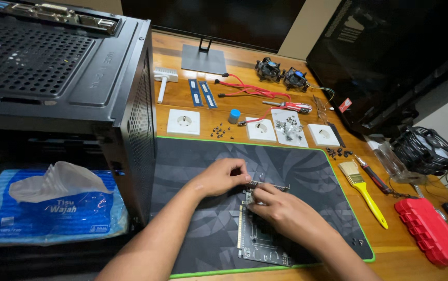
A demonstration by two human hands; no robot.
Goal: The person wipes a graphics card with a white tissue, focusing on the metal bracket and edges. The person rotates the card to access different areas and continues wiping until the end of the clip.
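We work beside a black PC case (pixel 62 67) standing at the left of the wooden desk (pixel 416 270), with a blue tissue pack (pixel 47 211) in front of it. A dark mat (pixel 208 161) with a green edge covers the desk before us. On it lies a dark circuit card (pixel 257 242), its metal bracket (pixel 270 184) at the far end.

Our left hand (pixel 221 177) has its fingers closed on the bracket's left end. Our right hand (pixel 283 208) lies over the card's upper part, fingertips pinched together at the bracket; what they pinch we cannot tell.

To the right, a red case (pixel 432 231) rests near the desk's edge, with a yellow brush (pixel 361 190) just off the mat. Further back we see white sockets (pixel 183 123), red cables (pixel 250 91), two small coolers (pixel 281 73), a red-handled screwdriver (pixel 291 106) and scattered screws (pixel 217 130).
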